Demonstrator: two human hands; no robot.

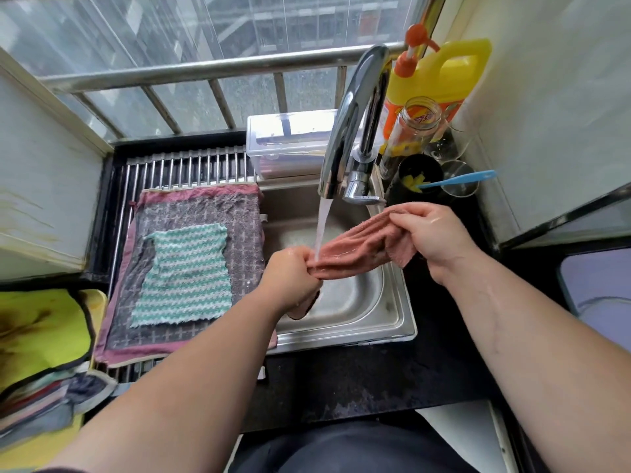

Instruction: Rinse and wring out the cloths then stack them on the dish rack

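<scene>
A salmon-pink cloth (355,245) is stretched over the steel sink (386,315), under water running from the chrome tap (351,131). My left hand (290,274) grips its lower left end, and a tail hangs below the fist. My right hand (433,237) holds the upper right end. On the metal dish rack (184,165) to the left lies a grey cloth with a pink border (239,213). A green-and-white striped cloth (186,278) is spread flat on top of it.
A pile of other cloths, the top one lime green (37,332), sits at the far left. Behind the sink stand a clear plastic box (290,141), a yellow detergent jug (440,76), a jar and glasses (457,179) with a blue utensil. Window bars run behind.
</scene>
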